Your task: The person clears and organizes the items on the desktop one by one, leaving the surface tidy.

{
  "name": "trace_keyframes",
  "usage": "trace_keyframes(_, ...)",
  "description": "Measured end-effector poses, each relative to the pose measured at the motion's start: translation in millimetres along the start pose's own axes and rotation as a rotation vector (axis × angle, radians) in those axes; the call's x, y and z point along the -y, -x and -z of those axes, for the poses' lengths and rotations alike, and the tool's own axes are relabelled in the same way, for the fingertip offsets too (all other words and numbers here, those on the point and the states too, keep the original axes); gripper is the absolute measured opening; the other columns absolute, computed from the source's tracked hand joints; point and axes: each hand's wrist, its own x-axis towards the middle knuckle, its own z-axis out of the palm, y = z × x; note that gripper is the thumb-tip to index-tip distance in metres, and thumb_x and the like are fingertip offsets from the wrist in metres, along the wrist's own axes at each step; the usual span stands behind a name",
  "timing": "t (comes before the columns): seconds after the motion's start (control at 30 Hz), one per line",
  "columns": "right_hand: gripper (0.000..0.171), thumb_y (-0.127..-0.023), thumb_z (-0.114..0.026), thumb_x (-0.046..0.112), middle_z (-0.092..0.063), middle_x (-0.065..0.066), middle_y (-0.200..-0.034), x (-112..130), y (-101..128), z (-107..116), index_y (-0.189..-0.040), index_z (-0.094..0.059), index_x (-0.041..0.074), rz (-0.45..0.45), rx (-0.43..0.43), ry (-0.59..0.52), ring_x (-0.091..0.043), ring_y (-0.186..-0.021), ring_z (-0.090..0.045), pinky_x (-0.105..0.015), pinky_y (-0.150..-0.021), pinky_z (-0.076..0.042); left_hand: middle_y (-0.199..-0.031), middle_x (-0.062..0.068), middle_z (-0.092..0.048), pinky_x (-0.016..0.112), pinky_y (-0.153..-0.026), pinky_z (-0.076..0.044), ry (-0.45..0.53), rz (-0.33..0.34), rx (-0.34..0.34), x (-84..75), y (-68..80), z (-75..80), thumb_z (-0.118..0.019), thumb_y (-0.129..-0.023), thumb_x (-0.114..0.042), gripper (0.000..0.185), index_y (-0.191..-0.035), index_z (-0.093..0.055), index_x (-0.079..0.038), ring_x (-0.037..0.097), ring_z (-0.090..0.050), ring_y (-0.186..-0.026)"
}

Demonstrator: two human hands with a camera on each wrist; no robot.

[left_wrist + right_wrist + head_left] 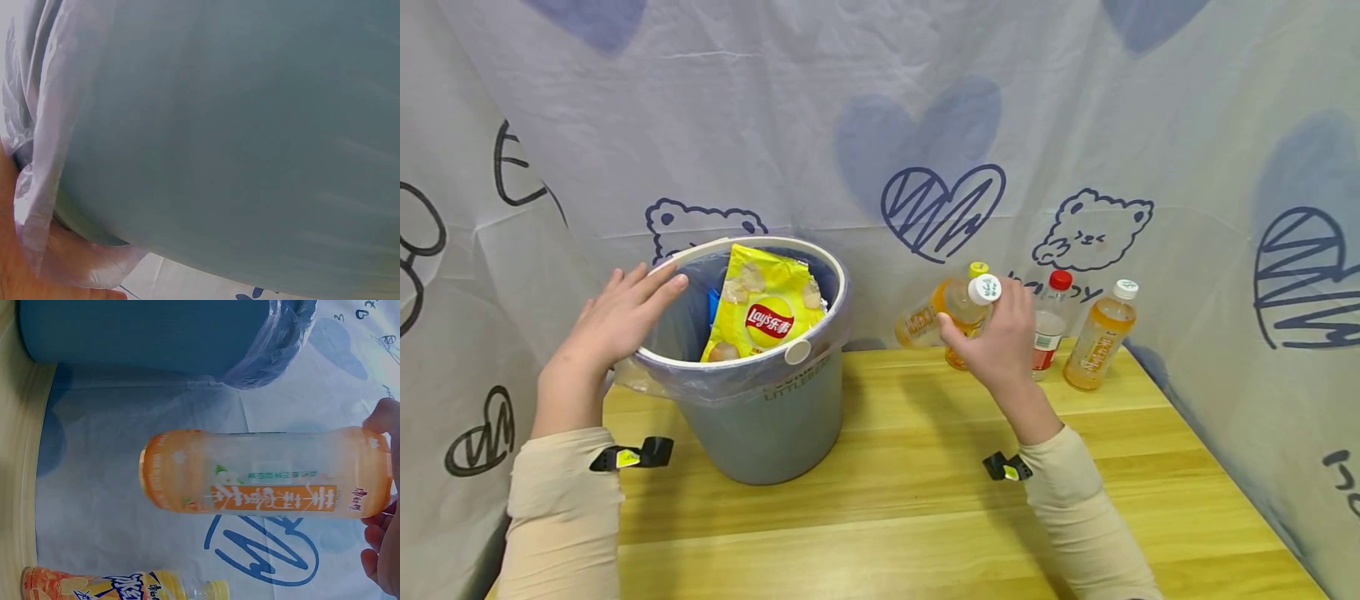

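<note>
Right hand pinches a clear plastic bottle of orange drink with a white cap, fingers and thumb curled round its upper part just under the cap, the body tilting away to the left above the table. In the right wrist view the same bottle hangs free with only fingertips at its cap end, so the hold looks light; I judge it could swivel or slip and drop onto the pale wooden tabletop.

Left hand lies nearly flat with fingers spread over the white rim of the grey-blue plastic bin, pressing the thin clear bin liner against it. The left wrist view shows only the bin wall and crumpled liner. If that hand leans harder, the bin may tip or slide.

Inside the bin a yellow crisp packet with a red logo stands tall and fills much of the mouth, with something blue behind it; it stands in the way of anything going in and could make it bounce out.

Further back, beside the held bottle, a yellow-capped bottle leans, then a red-capped clear bottle and a white-capped orange bottle stand close together; a careless swing could knock them. Behind hangs a white cloth with blue hearts and bears.
</note>
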Motion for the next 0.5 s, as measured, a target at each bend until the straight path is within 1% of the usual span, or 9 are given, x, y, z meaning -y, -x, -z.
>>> trace_keyframes(0.13,0.063,-0.073,-0.071,0.038,-0.055,-0.022,-0.101,0.1,-0.5,0.8,-0.112,-0.053,-0.008,-0.020,-0.059,-0.079,-0.037,-0.093,-0.046,-0.043,-0.080,-0.037,-0.161,0.025,0.008,0.077,-0.109,0.007,0.002,-0.001,0.000,0.0,0.3,-0.2,-0.012,-0.096,-0.070,0.078,-0.158,-0.005,-0.022,0.049,0.018,-0.146)
trace_keyframes(0.3,0.061,-0.072,-0.073,0.031,-0.054,-0.024,-0.105,0.7,-0.8,1.1,-0.114,-0.051,-0.007,-0.052,-0.140,-0.182,-0.035,-0.099,-0.046,-0.036,-0.087,-0.039,-0.161,0.025,0.007,0.077,-0.109,0.007,-0.001,-0.002,-0.001,-0.3,0.7,-0.1,-0.012,-0.096,-0.069,0.078,-0.158,-0.005,-0.022,0.050,0.017,-0.146)
trace_keyframes(0.5,0.058,-0.074,-0.072,0.022,-0.052,-0.025,-0.111,3.2,-1.2,1.5,-0.117,-0.049,-0.008,-0.067,-0.219,-0.317,-0.024,-0.104,-0.047,-0.025,-0.093,-0.040,-0.161,0.025,0.007,0.077,-0.109,0.007,0.001,-0.004,-0.004,-0.6,0.9,-0.4,-0.012,-0.096,-0.069,0.078,-0.158,-0.005,-0.022,0.050,0.017,-0.146)
